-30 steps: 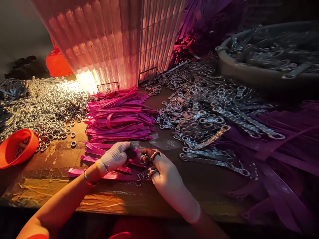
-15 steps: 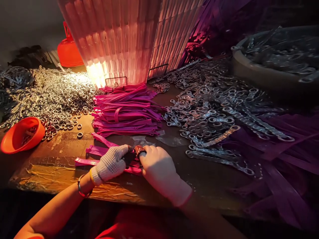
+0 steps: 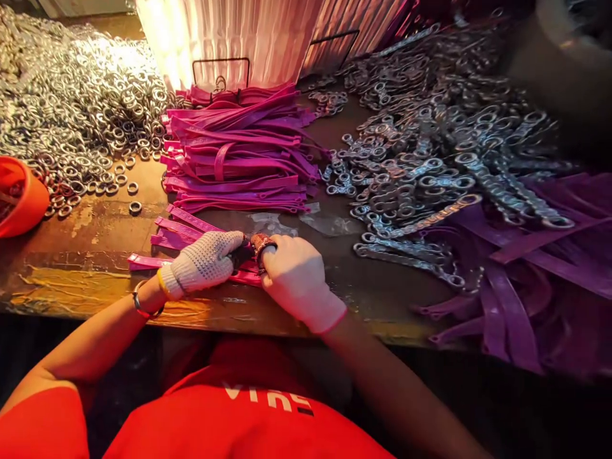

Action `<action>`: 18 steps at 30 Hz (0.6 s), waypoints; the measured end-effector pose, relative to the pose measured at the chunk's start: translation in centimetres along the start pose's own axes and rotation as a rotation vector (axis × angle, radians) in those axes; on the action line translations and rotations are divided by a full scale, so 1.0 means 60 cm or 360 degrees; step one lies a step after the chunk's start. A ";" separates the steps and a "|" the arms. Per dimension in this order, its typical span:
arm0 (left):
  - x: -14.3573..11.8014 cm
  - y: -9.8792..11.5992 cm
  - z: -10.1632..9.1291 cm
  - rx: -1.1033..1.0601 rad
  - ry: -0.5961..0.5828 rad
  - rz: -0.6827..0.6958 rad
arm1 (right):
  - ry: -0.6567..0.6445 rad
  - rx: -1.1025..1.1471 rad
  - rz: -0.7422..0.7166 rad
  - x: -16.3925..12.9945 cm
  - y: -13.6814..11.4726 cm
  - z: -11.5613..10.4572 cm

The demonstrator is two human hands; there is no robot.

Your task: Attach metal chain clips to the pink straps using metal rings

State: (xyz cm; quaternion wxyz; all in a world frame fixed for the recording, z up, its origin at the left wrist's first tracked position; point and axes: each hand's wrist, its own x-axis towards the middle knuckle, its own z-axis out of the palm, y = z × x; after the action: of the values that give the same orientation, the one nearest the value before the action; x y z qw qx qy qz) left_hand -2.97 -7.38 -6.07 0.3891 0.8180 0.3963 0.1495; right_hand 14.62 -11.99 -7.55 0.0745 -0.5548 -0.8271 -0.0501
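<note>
My left hand (image 3: 205, 258), in a white dotted glove, is closed in a pinch over magenta straps (image 3: 174, 233) lying on the table. Dark material covers or fills its fingertips, and I cannot make out what they hold. Close beside it, my right hand (image 3: 299, 274), in a white glove, has its fingers curled. At those fingers is a reddish-brown ribbed piece (image 3: 262, 244) with a black band round it; whether it is held or wrapped on a finger is unclear. The right end of one strap (image 3: 246, 277) shows below the hands.
Behind the hands lies a stack of magenta straps (image 3: 239, 166). Loose metal rings (image 3: 115, 127) are heaped left, by an orange bowl (image 3: 33, 201). Ring-ended metal links (image 3: 406, 178) and purple straps (image 3: 507, 306) spread right. A corrugated translucent panel (image 3: 229, 38) stands behind.
The view has tilted down, showing more of my red shirt, and the table's contents sit higher in the picture. Both hands stay close together over the straps in nearly the same pose.
</note>
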 end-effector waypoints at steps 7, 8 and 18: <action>0.000 -0.004 -0.012 0.0234 -0.0158 0.0038 | 0.0282 -0.0083 -0.0084 -0.006 0.000 0.031; -0.001 -0.006 -0.012 0.0234 -0.0189 0.0033 | 0.0302 -0.0085 -0.0125 -0.006 0.000 0.033; -0.004 -0.036 0.013 -0.0104 0.0070 0.0059 | -0.0010 -0.0059 -0.0185 0.025 0.010 -0.004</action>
State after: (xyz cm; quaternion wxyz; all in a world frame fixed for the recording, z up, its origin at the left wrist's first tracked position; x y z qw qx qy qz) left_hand -3.86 -7.14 -8.21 0.4041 0.8085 0.3846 0.1875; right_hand 14.62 -10.41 -7.03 0.0585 -0.5072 -0.8572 -0.0678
